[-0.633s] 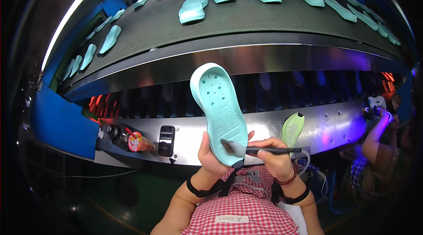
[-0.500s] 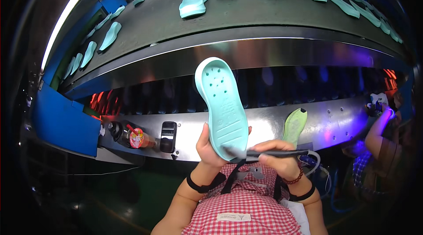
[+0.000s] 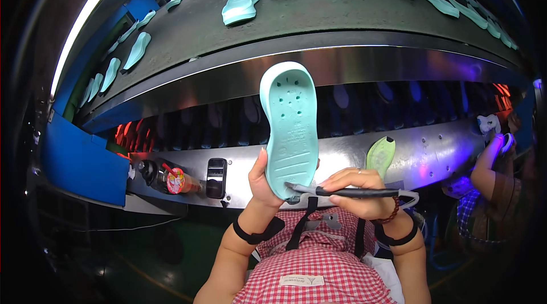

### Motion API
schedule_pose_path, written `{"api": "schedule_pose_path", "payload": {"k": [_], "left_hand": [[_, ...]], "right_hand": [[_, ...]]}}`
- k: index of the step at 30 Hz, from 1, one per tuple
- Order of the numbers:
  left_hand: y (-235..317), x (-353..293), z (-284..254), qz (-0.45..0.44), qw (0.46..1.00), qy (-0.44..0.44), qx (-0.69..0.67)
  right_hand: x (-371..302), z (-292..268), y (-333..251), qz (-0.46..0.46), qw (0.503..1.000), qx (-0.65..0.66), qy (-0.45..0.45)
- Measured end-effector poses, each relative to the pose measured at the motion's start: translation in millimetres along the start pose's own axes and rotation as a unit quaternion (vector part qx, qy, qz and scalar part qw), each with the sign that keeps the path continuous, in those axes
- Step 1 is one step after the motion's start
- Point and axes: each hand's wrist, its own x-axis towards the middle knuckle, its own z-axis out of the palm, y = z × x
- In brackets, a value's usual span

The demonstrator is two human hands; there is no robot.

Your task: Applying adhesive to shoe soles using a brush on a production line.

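My left hand [image 3: 263,184] grips a light turquoise shoe sole [image 3: 292,133] by its heel end, thumb along the left edge. The sole stands toe up, its inner face toward me, with small holes near the toe and raised lines near the heel. A dark tab shows at its heel end. Closed round a black-handled brush [image 3: 358,193] with a grey hose at its back end, my right hand [image 3: 362,184] holds the brush's tip against the heel area. Behind my right hand, a pale green sole [image 3: 380,154] lies on the metal ledge.
Several turquoise soles [image 3: 240,5] lie on the dark conveyor belt [image 3: 188,30] ahead. On the metal ledge [image 3: 424,156] are a phone [image 3: 216,177] and a drink bottle with a red straw [image 3: 181,181]. A co-worker's arm [image 3: 487,164] shows at the right.
The sole has turned more upright, its toe shifting slightly right and up. The brush tip has moved a little left and up over the heel. Soles on the belt have shifted left in view.
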Motion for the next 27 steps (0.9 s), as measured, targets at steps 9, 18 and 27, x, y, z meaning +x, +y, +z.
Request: {"api": "schedule_pose_path", "payload": {"k": [9,18,27], "left_hand": [[11.8,4.0,-6.7,-0.253,0.967,0.044,-0.006],[6.1,-3.4,-8.1,-0.359,0.906,0.076,0.212],[9.3,-7.6,-15.5,-0.372,0.888,0.099,0.252]], "right_hand": [[-1.5,-13.6,2.3,0.003,0.988,-0.045,-0.148],[2.3,-21.2,9.2,-0.011,0.95,-0.127,-0.286],[7.3,-39.5,7.4,0.016,0.925,-0.236,-0.298]]}}
